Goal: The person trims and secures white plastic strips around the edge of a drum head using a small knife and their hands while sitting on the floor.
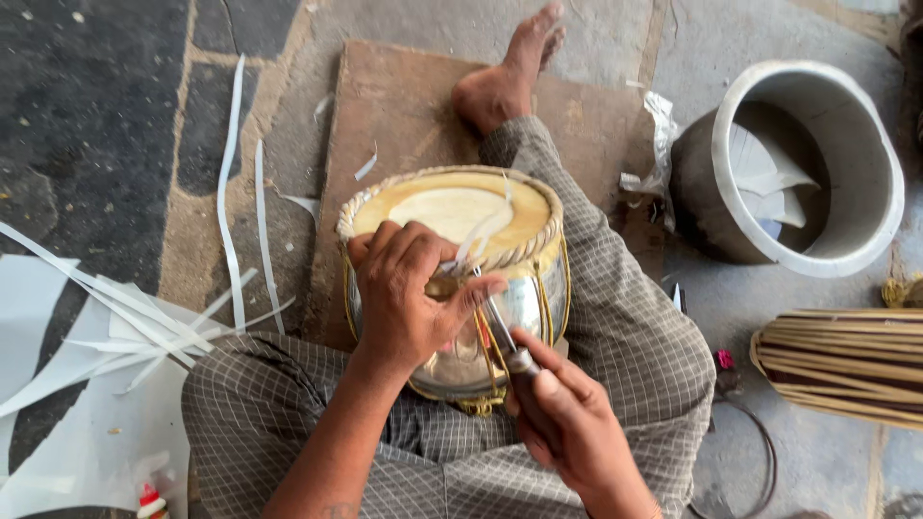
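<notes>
Fingers of the left hand [409, 293] clamp the near rim of the metal-bodied drum [457, 279] held in the lap, while the right hand [567, 418] grips a dark-handled tool [505, 341] slanting up-left into that braided rim.

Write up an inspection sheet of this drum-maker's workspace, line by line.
Surface: grey stone floor with a brown flat slab under the outstretched foot.
Job's things: shiny metal drum with tan skin and braided rim resting in the checked-cloth lap; dark-handled metal tool set against its side lacing.
Clutter: white cut strips and sheets on the floor; grey metal pot holding white scraps; second drum with pale lacing lying on its side.
Grippers: left hand grips the drum's rim; right hand holds the tool's handle.
Cables: thin dark wire loop on the floor.
Surroundings: small red-capped bottle at the bottom edge.
</notes>
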